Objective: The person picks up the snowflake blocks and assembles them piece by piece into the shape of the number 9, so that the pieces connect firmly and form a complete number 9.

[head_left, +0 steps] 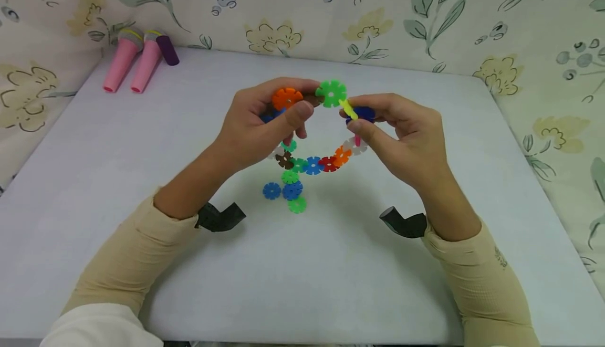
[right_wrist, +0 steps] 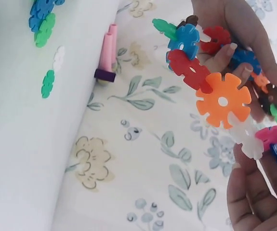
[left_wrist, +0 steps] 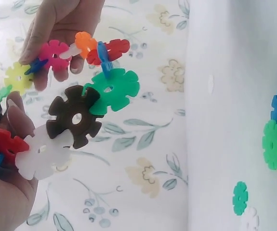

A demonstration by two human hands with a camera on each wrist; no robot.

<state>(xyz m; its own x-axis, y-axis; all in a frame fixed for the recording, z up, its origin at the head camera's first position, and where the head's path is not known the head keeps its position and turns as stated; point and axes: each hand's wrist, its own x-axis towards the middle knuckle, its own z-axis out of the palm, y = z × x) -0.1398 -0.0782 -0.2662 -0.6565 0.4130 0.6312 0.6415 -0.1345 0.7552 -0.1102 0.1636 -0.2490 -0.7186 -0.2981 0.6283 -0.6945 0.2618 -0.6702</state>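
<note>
A chain of notched plastic flower discs in many colours hangs in a loop between both hands. My left hand holds its left side, with an orange disc by the thumb. At the top, a light green disc spans the space between the hands. My right hand pinches the chain near a yellow disc and a dark blue disc. In the left wrist view, a brown disc links with a white disc. Fingers hide part of the chain.
Loose blue discs and light green discs lie on the white table. Two pink toy microphones, one beside a purple block, lie at the back left. Flowered cloth stands behind the table.
</note>
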